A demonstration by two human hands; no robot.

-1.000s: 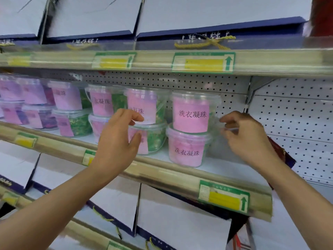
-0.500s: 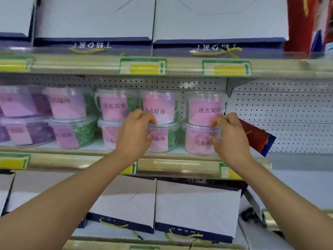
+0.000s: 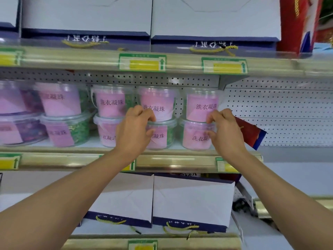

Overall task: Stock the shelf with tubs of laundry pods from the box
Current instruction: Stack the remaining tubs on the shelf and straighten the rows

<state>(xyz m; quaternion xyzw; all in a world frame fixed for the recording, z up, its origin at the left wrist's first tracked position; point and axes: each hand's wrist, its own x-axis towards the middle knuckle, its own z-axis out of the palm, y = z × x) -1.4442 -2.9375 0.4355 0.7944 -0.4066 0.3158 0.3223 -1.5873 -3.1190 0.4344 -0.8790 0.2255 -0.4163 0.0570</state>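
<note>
Pink-labelled tubs (image 3: 201,105) stand two high on the shelf (image 3: 173,160). The left hand (image 3: 134,131) curls its fingers on a lower tub's lid (image 3: 162,123), hiding half its label. The right hand (image 3: 225,130) pinches the end stack where its two tubs meet; the far-left tubs are blurred.

head view faces the shelf (image 3: 173,160) closely.

Bright, even light; left tubs (image 3: 59,100) blur, wide-angle bends edges, glare on shelf rail (image 3: 171,160).
</note>
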